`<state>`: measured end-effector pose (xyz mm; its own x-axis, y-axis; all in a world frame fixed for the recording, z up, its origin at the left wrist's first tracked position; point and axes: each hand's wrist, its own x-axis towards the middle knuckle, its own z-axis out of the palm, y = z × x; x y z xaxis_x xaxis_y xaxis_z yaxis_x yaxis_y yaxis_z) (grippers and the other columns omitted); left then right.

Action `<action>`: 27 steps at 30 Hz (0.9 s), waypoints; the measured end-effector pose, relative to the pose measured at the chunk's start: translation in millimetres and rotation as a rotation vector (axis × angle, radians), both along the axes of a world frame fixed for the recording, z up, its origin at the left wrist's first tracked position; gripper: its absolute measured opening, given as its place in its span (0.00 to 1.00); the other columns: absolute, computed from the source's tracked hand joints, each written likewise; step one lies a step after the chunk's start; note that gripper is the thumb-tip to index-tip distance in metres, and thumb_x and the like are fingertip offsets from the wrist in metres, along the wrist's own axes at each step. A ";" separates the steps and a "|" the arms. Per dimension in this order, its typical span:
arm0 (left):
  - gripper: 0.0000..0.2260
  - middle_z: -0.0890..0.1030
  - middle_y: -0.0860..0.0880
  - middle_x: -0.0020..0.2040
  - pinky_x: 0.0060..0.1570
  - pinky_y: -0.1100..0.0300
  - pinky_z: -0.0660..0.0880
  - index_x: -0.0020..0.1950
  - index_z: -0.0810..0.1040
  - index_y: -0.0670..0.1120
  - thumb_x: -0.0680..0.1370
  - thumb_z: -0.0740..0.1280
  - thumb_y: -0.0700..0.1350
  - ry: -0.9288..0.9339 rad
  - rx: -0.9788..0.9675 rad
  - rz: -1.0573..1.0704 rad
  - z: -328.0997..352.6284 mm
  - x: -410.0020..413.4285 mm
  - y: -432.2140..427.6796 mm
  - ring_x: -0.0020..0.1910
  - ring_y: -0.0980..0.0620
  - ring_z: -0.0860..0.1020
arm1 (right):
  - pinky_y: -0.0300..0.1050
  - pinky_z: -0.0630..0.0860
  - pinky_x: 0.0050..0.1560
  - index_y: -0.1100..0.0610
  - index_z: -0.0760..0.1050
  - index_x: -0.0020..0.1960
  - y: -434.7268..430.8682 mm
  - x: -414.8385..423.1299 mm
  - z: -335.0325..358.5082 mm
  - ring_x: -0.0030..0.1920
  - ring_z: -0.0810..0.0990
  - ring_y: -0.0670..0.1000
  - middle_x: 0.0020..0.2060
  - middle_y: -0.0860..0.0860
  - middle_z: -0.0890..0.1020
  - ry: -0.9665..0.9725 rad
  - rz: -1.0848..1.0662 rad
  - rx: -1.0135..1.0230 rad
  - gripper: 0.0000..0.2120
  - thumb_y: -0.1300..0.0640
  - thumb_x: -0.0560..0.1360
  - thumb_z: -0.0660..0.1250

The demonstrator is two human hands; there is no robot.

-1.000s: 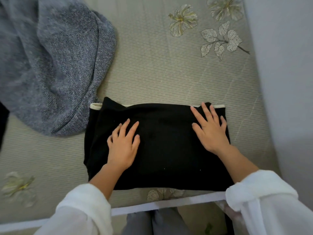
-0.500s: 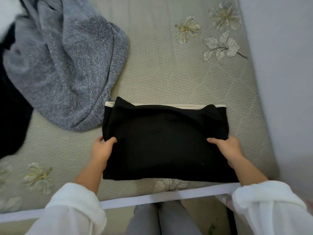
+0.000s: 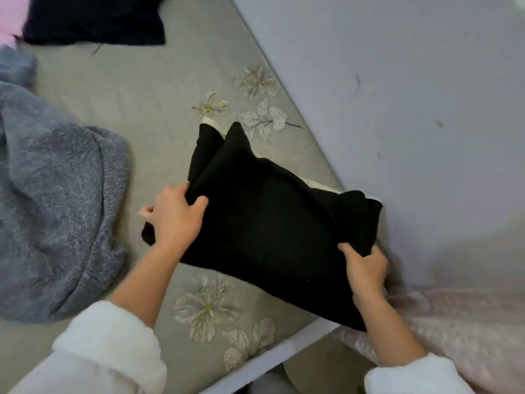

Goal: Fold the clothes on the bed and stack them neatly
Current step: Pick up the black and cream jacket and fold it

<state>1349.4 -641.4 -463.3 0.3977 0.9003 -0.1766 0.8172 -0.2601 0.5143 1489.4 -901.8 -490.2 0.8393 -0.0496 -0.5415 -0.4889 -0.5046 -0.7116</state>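
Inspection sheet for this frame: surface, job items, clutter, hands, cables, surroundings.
Surface: bed, grey-green cover with stitched flowers, white rail along the near edge.
Job's things: folded black garment, cream edge showing on its far side, held at both ends; grey knit garment, rumpled and unfolded, at the left; dark garment, unfolded, at the far left.
Clutter: pink quilted fabric off the bed's near right corner.
Hands: left hand grips the black garment's left edge; right hand grips its right edge.
Cables: nothing seen.
Surroundings: pale wall along the bed's right side.
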 end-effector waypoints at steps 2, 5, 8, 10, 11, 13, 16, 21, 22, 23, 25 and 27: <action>0.11 0.72 0.48 0.35 0.52 0.47 0.64 0.32 0.67 0.47 0.73 0.64 0.47 0.003 0.104 -0.137 11.0 47.5 14.2 0.43 0.44 0.74 | 0.45 0.72 0.49 0.56 0.76 0.54 -2.9 7.7 1.0 0.46 0.77 0.53 0.42 0.49 0.78 -0.013 -0.095 0.041 0.10 0.60 0.73 0.70; 0.04 0.74 0.46 0.47 0.56 0.47 0.59 0.44 0.75 0.48 0.75 0.62 0.47 0.022 0.236 -0.220 26.7 109.4 26.4 0.54 0.44 0.71 | 0.41 0.70 0.49 0.61 0.74 0.60 -3.8 13.9 -4.8 0.47 0.76 0.50 0.48 0.53 0.78 -0.048 -0.193 0.073 0.16 0.59 0.74 0.70; 0.16 0.74 0.47 0.61 0.62 0.46 0.57 0.65 0.74 0.52 0.77 0.62 0.46 -0.021 0.216 -0.215 17.0 146.1 24.4 0.64 0.47 0.68 | 0.41 0.70 0.51 0.63 0.67 0.64 -4.1 8.6 -19.1 0.52 0.76 0.54 0.54 0.56 0.76 -0.045 -0.249 0.009 0.22 0.57 0.75 0.70; 0.22 0.70 0.49 0.68 0.65 0.45 0.56 0.72 0.65 0.55 0.78 0.61 0.48 0.025 0.139 -0.247 -3.8 154.4 11.1 0.69 0.47 0.65 | 0.44 0.71 0.54 0.65 0.60 0.69 -4.2 3.7 -37.8 0.59 0.76 0.59 0.60 0.60 0.74 0.043 -0.269 -0.070 0.28 0.58 0.75 0.69; 0.24 0.65 0.48 0.72 0.67 0.43 0.55 0.74 0.61 0.55 0.79 0.61 0.50 0.088 0.086 -0.306 -17.6 153.1 -1.0 0.71 0.46 0.61 | 0.47 0.71 0.58 0.65 0.56 0.71 -4.1 1.8 -47.3 0.62 0.74 0.61 0.64 0.62 0.72 0.101 -0.260 -0.127 0.32 0.59 0.75 0.69; 0.29 0.54 0.47 0.78 0.71 0.41 0.52 0.77 0.53 0.57 0.79 0.60 0.56 0.226 -0.059 -0.460 -47.3 141.1 -33.7 0.76 0.44 0.51 | 0.56 0.67 0.66 0.61 0.48 0.76 -5.7 -2.1 -62.6 0.68 0.67 0.62 0.71 0.62 0.64 0.122 -0.144 -0.328 0.41 0.58 0.74 0.70; 0.33 0.37 0.48 0.78 0.72 0.40 0.46 0.77 0.43 0.59 0.78 0.56 0.63 0.354 -0.153 -0.677 -86.9 112.5 -87.2 0.76 0.43 0.36 | 0.59 0.57 0.70 0.53 0.46 0.78 -4.8 -4.6 -67.8 0.75 0.52 0.56 0.77 0.54 0.52 -0.203 0.251 -0.514 0.41 0.54 0.74 0.67; 0.40 0.25 0.44 0.72 0.70 0.42 0.37 0.75 0.32 0.54 0.76 0.56 0.66 0.374 -0.069 -0.768 -114.4 84.1 -129.1 0.70 0.41 0.25 | 0.60 0.41 0.73 0.46 0.39 0.78 -16.1 23.7 -90.3 0.76 0.34 0.53 0.77 0.49 0.38 -0.219 0.848 -0.689 0.31 0.44 0.81 0.51; 0.42 0.24 0.43 0.71 0.71 0.42 0.38 0.74 0.30 0.52 0.76 0.57 0.66 0.418 -0.046 -0.792 -116.9 79.8 -132.0 0.70 0.40 0.25 | 0.61 0.39 0.73 0.47 0.35 0.77 -22.4 26.0 -97.0 0.76 0.32 0.53 0.76 0.49 0.35 -0.122 0.879 -0.741 0.31 0.42 0.81 0.48; 0.44 0.23 0.42 0.71 0.72 0.41 0.40 0.74 0.29 0.51 0.75 0.57 0.66 0.471 -0.027 -0.821 -119.8 76.0 -134.2 0.70 0.39 0.26 | 0.62 0.38 0.73 0.48 0.32 0.76 -27.1 26.1 -102.7 0.75 0.31 0.54 0.76 0.50 0.33 -0.043 0.893 -0.776 0.32 0.41 0.81 0.45; 0.45 0.23 0.40 0.70 0.74 0.40 0.44 0.74 0.28 0.51 0.75 0.59 0.66 0.545 -0.014 -0.861 -124.4 73.4 -133.9 0.71 0.38 0.26 | 0.63 0.39 0.73 0.47 0.28 0.75 -29.8 23.8 -109.3 0.75 0.31 0.54 0.75 0.51 0.31 0.036 0.888 -0.785 0.32 0.40 0.81 0.43; 0.46 0.24 0.40 0.71 0.74 0.40 0.44 0.74 0.29 0.51 0.75 0.60 0.66 0.573 -0.050 -0.883 -125.3 78.6 -128.6 0.71 0.38 0.27 | 0.63 0.40 0.73 0.48 0.29 0.75 -25.2 24.7 -111.5 0.76 0.32 0.55 0.75 0.52 0.31 0.060 0.880 -0.782 0.32 0.40 0.81 0.44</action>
